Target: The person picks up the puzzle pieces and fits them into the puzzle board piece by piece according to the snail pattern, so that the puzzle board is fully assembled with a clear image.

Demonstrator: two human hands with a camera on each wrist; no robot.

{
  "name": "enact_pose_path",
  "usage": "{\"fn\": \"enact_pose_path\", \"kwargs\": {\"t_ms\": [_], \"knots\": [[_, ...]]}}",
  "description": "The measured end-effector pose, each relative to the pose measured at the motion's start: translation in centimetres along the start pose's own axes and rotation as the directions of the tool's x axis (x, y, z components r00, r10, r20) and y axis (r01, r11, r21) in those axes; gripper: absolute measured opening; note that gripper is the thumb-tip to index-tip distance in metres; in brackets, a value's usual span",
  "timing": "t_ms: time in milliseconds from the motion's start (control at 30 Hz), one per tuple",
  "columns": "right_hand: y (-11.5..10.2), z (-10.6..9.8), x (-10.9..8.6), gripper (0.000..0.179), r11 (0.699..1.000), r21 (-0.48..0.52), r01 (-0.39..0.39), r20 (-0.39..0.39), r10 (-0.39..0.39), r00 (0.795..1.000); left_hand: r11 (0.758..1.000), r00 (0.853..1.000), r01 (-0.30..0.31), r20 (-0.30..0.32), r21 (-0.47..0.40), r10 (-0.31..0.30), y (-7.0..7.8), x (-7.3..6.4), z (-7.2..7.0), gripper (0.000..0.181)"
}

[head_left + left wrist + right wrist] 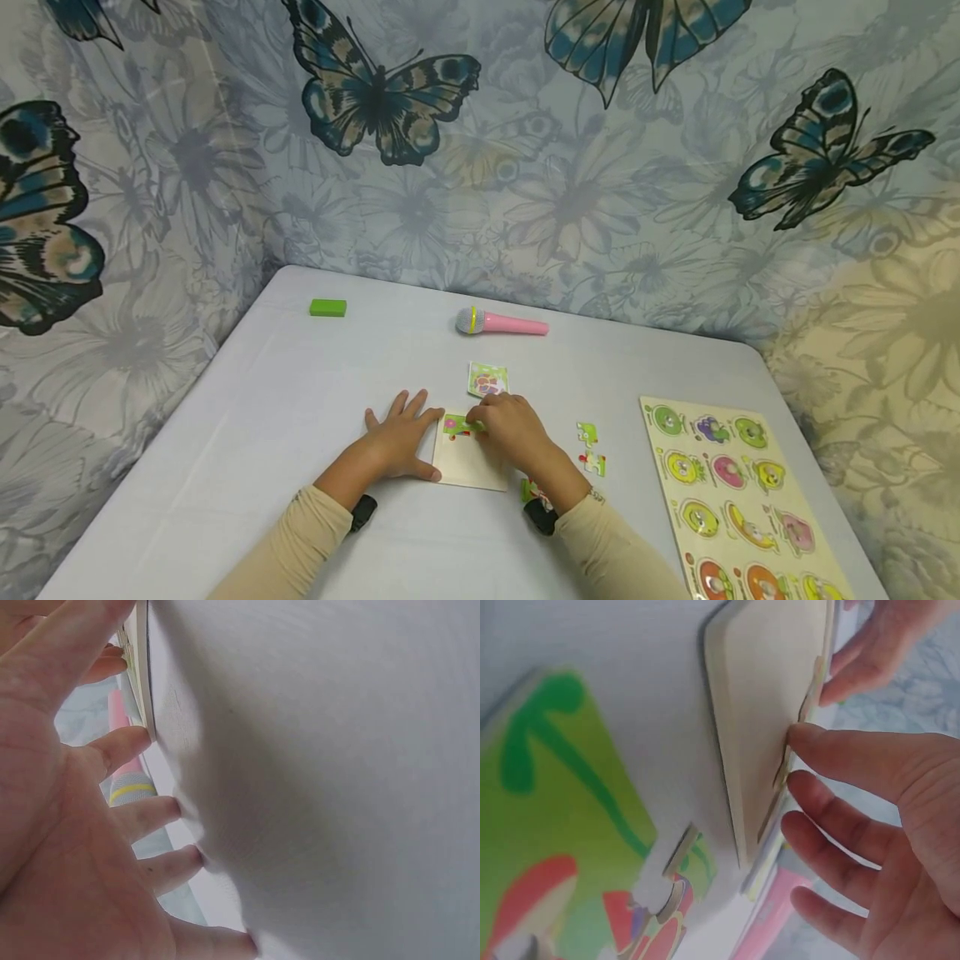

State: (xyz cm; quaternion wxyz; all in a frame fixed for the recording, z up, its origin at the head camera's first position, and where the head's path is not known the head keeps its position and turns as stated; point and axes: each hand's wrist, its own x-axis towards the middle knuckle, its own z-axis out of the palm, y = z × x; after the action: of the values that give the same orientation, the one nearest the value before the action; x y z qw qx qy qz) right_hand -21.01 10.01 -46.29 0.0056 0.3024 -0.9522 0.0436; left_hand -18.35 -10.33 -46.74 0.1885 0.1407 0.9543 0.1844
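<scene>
A small pale wooden puzzle board [471, 471] lies on the white table between both hands. My left hand [395, 443] rests at its left side with fingers spread, thumb and index fingertip against the edge. A green puzzle piece with a pink flower [452, 424] sits in the board's far left corner. Beside it, my right hand [516, 429] pinches another puzzle piece [781, 769] at the far edge, thumb and index finger on it; the fingers partly hide it. Two loose puzzle pieces [592, 463] lie to the right. More green and red pieces [577, 787] lie partly hidden under the right wrist.
A square picture card [487, 379] lies just beyond the board. Farther back are a pink toy microphone [513, 324] and a green block [327, 308]. A large fruit picture board [738, 500] covers the table's right side. A butterfly-patterned wall [420, 217] borders the back edge.
</scene>
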Motion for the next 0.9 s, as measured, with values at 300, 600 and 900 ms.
{"fn": "enact_pose_path", "kwargs": {"t_ms": [300, 600, 900], "knots": [[0.9, 0.0, -0.9, 0.023, 0.997, 0.078, -0.007, 0.047, 0.004, 0.999, 0.999, 1.000, -0.006, -0.009, -0.038, 0.006, 0.1, 0.1, 0.8, 0.095], [6.5, -1.8, -4.4, 0.021, 0.985, 0.081, -0.149, 0.010, 0.149, 0.989, 0.998, 0.999, -0.024, -0.022, -0.055, 0.023, 0.1, -0.1, 0.9, 0.096], [10.8, -1.9, -8.1, 0.019, 0.961, 0.052, -0.270, 0.014, 0.270, 0.963, 0.998, 0.999, -0.027, -0.022, -0.048, 0.026, 0.1, -0.4, 0.1, 0.095]]}}
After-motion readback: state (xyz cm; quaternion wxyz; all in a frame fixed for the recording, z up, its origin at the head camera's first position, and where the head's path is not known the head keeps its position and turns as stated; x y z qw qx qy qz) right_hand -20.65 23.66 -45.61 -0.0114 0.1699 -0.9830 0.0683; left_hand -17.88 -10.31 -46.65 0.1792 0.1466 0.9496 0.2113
